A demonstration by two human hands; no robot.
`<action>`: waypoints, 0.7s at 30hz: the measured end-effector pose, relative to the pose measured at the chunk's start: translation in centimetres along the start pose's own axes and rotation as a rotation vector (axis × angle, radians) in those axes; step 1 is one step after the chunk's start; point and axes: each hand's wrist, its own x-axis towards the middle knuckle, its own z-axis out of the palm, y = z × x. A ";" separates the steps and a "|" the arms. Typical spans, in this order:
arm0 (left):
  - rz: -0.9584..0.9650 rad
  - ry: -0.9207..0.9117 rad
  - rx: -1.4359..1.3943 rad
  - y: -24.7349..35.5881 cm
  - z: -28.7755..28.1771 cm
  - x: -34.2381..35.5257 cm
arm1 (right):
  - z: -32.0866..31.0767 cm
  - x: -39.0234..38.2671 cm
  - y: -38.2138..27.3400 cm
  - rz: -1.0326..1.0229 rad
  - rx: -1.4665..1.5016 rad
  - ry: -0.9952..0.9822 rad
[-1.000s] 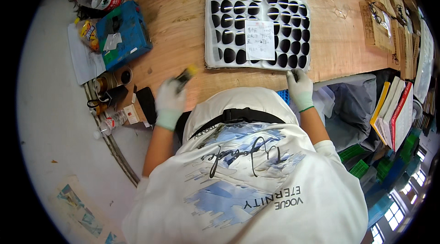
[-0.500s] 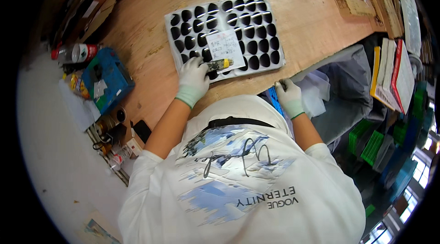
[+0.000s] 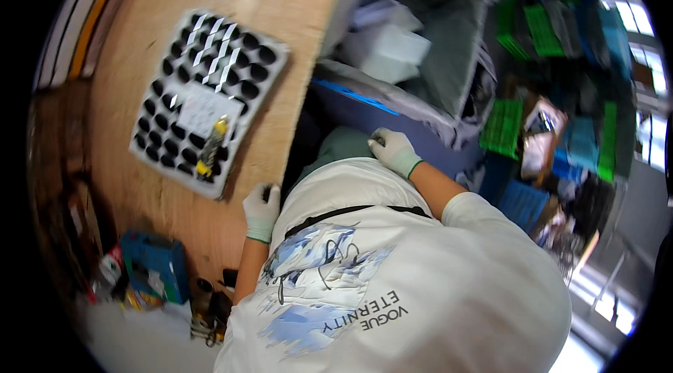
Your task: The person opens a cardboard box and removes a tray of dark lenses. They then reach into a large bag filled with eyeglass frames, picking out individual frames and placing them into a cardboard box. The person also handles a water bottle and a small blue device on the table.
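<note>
A white tray (image 3: 144, 150) of dark rounded lenses (image 3: 167, 160) lies tilted in view on the wooden table at the left. On it rest a white paper slip (image 3: 205, 111) with handwriting and a slim, dark-patterned tool (image 3: 212, 147) with yellow ends, its kind unclear. My left hand (image 3: 261, 212), in a white glove with a green cuff, is at the table's edge below the tray, fingers curled and no object showing. My right hand (image 3: 395, 151), gloved alike, hovers by my thigh beside a lined bin, fingers folded in and nothing visible in them.
A grey-lined bin (image 3: 449, 15) holding white sheets (image 3: 392, 47) adjoins the table's right edge. At lower left is a blue box (image 3: 155, 268) beside a bottle (image 3: 110, 266). Green crates (image 3: 502, 127) are stacked on the right.
My view has turned right, so the table and tray now sit left. My left hand has come off the tool and tray to the table's edge. My right hand has left the edge for my thigh.
</note>
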 end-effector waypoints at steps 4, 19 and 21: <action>0.012 -0.177 0.104 0.6 1.7 0.9 | 0.9 -5.2 9.5 0.166 0.017 0.161; -0.030 0.266 0.480 -3.9 6.6 1.4 | -2.4 -4.9 31.1 0.288 0.216 -0.049; -0.206 0.304 0.219 -3.4 9.2 2.1 | -5.0 -4.8 32.8 0.274 0.285 0.009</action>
